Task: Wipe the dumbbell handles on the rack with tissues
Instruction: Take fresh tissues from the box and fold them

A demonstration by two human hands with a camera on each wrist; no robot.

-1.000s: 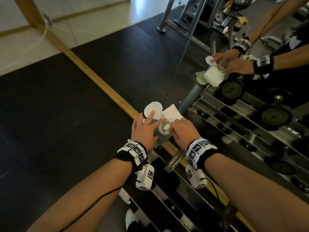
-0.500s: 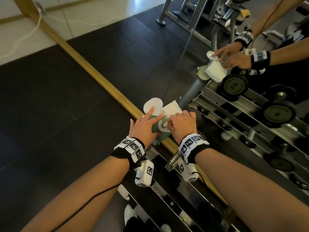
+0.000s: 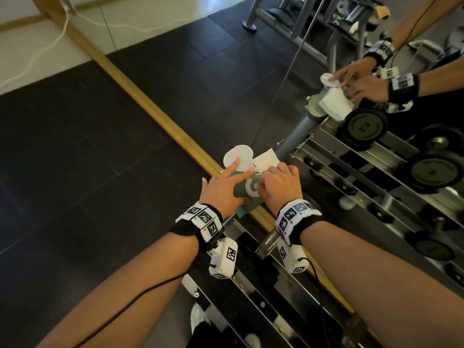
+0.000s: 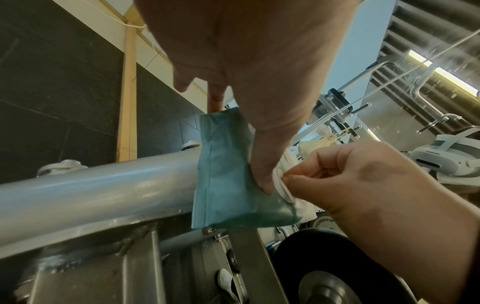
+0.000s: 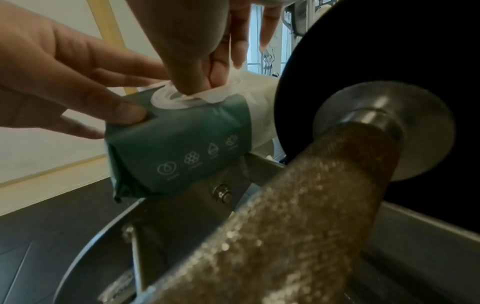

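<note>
A green tissue pack [image 3: 244, 197] rests on the end of the dumbbell rack [image 3: 296, 292], its white lid flap [image 3: 237, 156] folded open. My left hand [image 3: 226, 188] holds the pack [image 5: 182, 148] between thumb and fingers, with the index finger stretched onto the flap. My right hand [image 3: 277, 183] pinches a white tissue [image 5: 215, 95] at the pack's round opening. In the left wrist view the right hand's fingertips [image 4: 288, 181] nip the tissue edge beside the pack [image 4: 223, 170]. A knurled dumbbell handle [image 5: 298, 216] lies just under the right wrist.
A mirror stands right behind the rack, with a wooden strip [image 3: 150, 106] along its foot; it reflects my hands and several black dumbbells [image 3: 362, 128]. A black dumbbell plate [image 5: 389, 82] stands to the right of the pack. The grey rack tube [image 4: 91, 185] runs below it. Dark rubber floor lies to the left.
Both hands stay at the pack. My left index finger has stretched further onto the open flap, and the right fingers have closed in on the opening.
</note>
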